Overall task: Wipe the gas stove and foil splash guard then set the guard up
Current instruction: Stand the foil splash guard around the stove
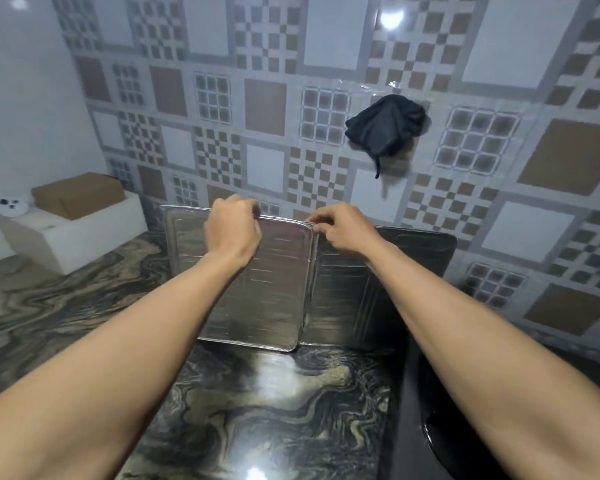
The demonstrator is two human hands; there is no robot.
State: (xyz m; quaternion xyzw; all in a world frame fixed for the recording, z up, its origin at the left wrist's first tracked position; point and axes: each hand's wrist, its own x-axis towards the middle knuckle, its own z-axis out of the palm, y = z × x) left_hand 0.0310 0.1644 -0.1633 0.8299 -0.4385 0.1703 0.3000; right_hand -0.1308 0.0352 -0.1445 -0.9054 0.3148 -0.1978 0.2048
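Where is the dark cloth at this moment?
In the head view, the dark cloth hangs on the tiled wall, upper right of centre, above and to the right of the foil splash guard both hands grip.

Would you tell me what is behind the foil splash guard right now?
Behind the foil splash guard, held upright at its top edge by both hands, rises the patterned tile wall. The wall's lowest stretch is covered by the panels.
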